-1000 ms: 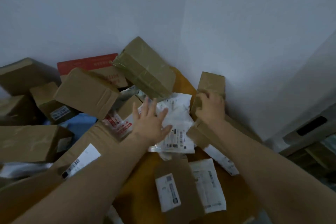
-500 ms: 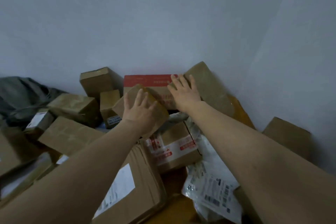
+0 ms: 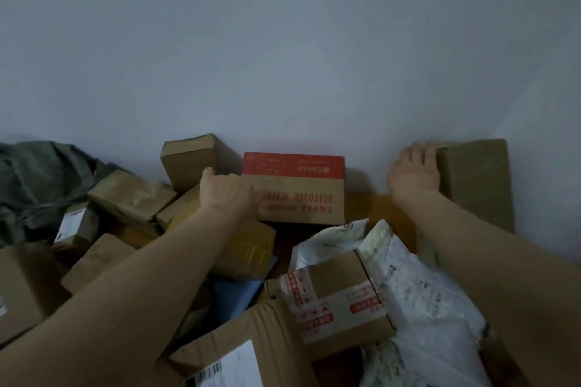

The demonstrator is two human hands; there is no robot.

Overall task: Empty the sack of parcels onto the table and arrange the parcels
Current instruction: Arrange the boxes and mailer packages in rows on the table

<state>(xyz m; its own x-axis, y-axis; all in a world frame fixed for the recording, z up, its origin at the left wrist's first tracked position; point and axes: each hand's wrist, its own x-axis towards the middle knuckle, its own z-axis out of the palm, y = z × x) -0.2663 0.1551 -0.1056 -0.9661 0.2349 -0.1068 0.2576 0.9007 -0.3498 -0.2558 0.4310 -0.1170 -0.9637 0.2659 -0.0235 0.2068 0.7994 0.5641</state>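
A pile of parcels covers the table (image 3: 367, 207) along the wall. My left hand (image 3: 226, 192) grips the left side of a cardboard box with a red top (image 3: 295, 192) that stands against the wall. Further right, my right hand (image 3: 412, 173) holds the upper left edge of a tall brown box (image 3: 474, 179), which stands upright against the wall. The crumpled grey sack (image 3: 41, 179) lies at the far left behind the parcels.
Brown boxes (image 3: 195, 157) (image 3: 132, 195) crowd the left side. White plastic mailers (image 3: 424, 292) and a box with red tape (image 3: 339, 298) lie in front of me. A large labelled carton (image 3: 239, 349) sits at the near edge beside a blue parcel (image 3: 232, 292).
My right hand went right with the brown box, which now stands upright against the wall. My left hand left the small brown box and took the red-topped box's side.
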